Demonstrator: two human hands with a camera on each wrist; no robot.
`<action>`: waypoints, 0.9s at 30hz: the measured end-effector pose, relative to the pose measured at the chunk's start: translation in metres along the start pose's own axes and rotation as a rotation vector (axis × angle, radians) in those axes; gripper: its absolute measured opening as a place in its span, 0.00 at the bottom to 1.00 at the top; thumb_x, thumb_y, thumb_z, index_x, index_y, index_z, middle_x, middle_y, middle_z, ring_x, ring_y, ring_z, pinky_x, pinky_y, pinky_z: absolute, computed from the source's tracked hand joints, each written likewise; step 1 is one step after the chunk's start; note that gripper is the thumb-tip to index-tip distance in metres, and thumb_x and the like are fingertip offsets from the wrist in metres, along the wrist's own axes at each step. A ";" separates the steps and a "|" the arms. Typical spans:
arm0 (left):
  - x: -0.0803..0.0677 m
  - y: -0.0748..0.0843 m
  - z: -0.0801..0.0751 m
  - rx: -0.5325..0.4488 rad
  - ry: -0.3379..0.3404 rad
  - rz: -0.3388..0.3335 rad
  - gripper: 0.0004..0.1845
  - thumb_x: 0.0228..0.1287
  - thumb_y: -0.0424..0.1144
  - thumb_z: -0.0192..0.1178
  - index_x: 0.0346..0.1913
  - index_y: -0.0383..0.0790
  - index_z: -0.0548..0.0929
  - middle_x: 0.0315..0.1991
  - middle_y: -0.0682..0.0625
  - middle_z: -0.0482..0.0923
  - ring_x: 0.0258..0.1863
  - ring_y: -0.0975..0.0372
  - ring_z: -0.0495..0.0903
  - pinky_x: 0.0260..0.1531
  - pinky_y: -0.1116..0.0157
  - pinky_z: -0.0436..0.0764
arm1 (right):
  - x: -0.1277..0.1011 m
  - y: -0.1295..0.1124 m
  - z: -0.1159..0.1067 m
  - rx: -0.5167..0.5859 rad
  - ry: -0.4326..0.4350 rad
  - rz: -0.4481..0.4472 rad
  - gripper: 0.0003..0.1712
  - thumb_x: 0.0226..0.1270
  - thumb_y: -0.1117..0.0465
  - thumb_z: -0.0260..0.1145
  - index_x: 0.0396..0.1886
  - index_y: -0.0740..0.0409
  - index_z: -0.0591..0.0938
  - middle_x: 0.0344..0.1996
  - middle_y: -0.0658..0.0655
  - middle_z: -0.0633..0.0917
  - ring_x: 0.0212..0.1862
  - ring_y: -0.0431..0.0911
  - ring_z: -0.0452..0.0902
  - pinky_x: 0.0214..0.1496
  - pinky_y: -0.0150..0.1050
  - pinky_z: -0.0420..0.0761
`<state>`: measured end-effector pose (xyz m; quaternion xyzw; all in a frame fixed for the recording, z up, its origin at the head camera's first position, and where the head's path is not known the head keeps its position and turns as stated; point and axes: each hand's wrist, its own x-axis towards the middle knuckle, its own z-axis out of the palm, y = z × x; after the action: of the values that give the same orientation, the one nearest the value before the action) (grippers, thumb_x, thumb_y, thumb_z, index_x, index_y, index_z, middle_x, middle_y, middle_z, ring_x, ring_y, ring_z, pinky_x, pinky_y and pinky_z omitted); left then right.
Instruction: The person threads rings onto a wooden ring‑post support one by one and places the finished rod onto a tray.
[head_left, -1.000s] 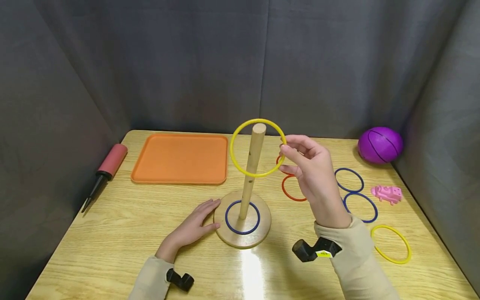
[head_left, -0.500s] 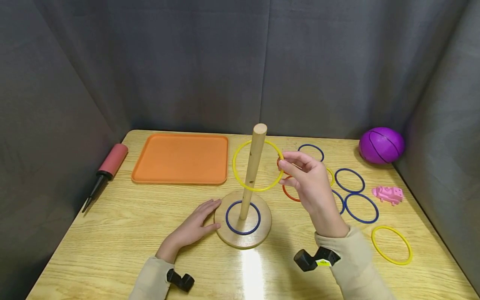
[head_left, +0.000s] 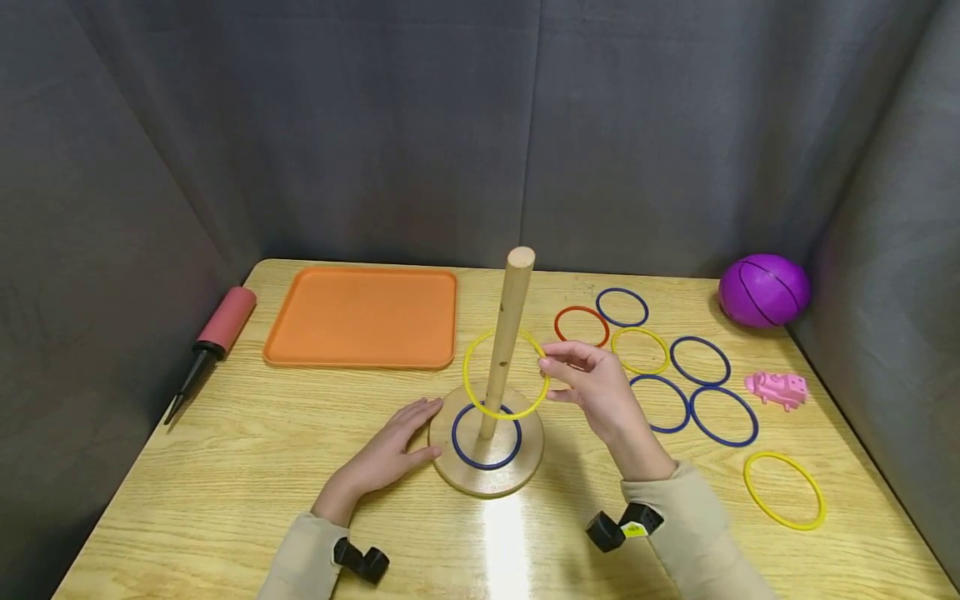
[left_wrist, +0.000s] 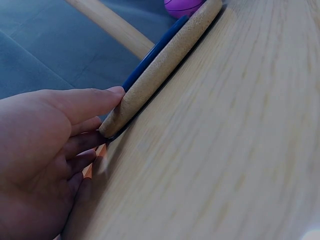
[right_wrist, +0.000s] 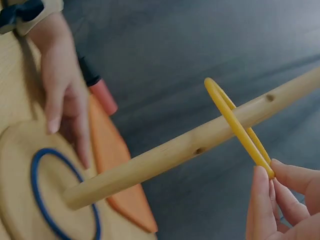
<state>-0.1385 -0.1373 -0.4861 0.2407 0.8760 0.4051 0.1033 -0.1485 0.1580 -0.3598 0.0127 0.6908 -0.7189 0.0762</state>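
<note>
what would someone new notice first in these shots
The wooden peg rising mid-table, with a yellow ring around it, pinched by the right hand. The left hand rests against the round base, where a blue ring lies. A purple ball sits at the far right corner.

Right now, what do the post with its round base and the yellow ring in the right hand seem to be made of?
The post and its round base look like pale unpainted wood: grain lines show, and small holes are drilled in the post. The yellow ring, pinched by the right hand, seems to be smooth plastic, thin and evenly coloured; it could also be rubber. The left hand touches the base's edge.
</note>
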 end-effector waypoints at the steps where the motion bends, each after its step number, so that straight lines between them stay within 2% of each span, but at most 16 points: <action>1: 0.000 0.000 0.000 -0.001 0.000 -0.002 0.38 0.67 0.48 0.60 0.75 0.42 0.59 0.76 0.41 0.55 0.77 0.46 0.48 0.72 0.40 0.53 | 0.002 0.005 0.000 -0.013 -0.004 0.007 0.08 0.64 0.67 0.66 0.38 0.51 0.86 0.30 0.44 0.82 0.36 0.36 0.80 0.33 0.31 0.85; 3: 0.000 -0.001 0.000 -0.002 -0.002 -0.007 0.38 0.67 0.49 0.60 0.75 0.42 0.59 0.76 0.42 0.55 0.77 0.47 0.48 0.72 0.40 0.53 | 0.005 0.013 0.000 -0.038 -0.015 0.022 0.09 0.64 0.67 0.66 0.43 0.60 0.85 0.30 0.44 0.82 0.36 0.36 0.80 0.33 0.32 0.85; 6: 0.000 -0.001 0.001 0.002 0.000 -0.008 0.38 0.67 0.49 0.60 0.75 0.43 0.59 0.76 0.42 0.55 0.77 0.47 0.48 0.72 0.41 0.54 | 0.008 0.024 0.001 -0.082 -0.046 0.031 0.16 0.65 0.68 0.66 0.49 0.72 0.81 0.30 0.43 0.82 0.35 0.35 0.79 0.32 0.31 0.85; 10: 0.000 -0.002 0.001 0.011 0.006 -0.004 0.38 0.67 0.48 0.61 0.75 0.43 0.59 0.76 0.42 0.55 0.77 0.46 0.49 0.72 0.41 0.54 | 0.012 0.039 0.002 -0.145 -0.098 0.040 0.20 0.65 0.70 0.64 0.52 0.80 0.76 0.30 0.43 0.81 0.33 0.34 0.77 0.31 0.29 0.84; 17: 0.000 -0.002 0.001 0.014 0.005 0.000 0.38 0.67 0.48 0.61 0.75 0.42 0.59 0.76 0.42 0.55 0.77 0.46 0.49 0.72 0.41 0.54 | 0.020 0.062 0.005 -0.249 -0.118 0.045 0.17 0.64 0.71 0.64 0.49 0.79 0.79 0.30 0.48 0.83 0.31 0.35 0.78 0.32 0.33 0.85; 20: 0.000 -0.002 0.001 0.006 -0.001 -0.003 0.38 0.67 0.47 0.60 0.75 0.42 0.59 0.76 0.42 0.55 0.77 0.46 0.49 0.72 0.40 0.54 | 0.023 0.070 0.006 -0.274 -0.113 0.072 0.15 0.63 0.71 0.65 0.47 0.77 0.80 0.29 0.52 0.84 0.26 0.37 0.79 0.29 0.33 0.85; 27: 0.000 -0.002 0.000 0.000 -0.006 -0.007 0.37 0.67 0.47 0.60 0.75 0.42 0.58 0.76 0.42 0.54 0.77 0.47 0.48 0.72 0.41 0.54 | 0.030 0.080 0.009 -0.356 -0.126 0.086 0.14 0.63 0.70 0.66 0.46 0.76 0.82 0.28 0.54 0.84 0.21 0.37 0.77 0.27 0.34 0.84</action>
<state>-0.1389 -0.1379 -0.4876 0.2390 0.8764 0.4041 0.1072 -0.1668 0.1440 -0.4425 -0.0165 0.7999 -0.5806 0.1511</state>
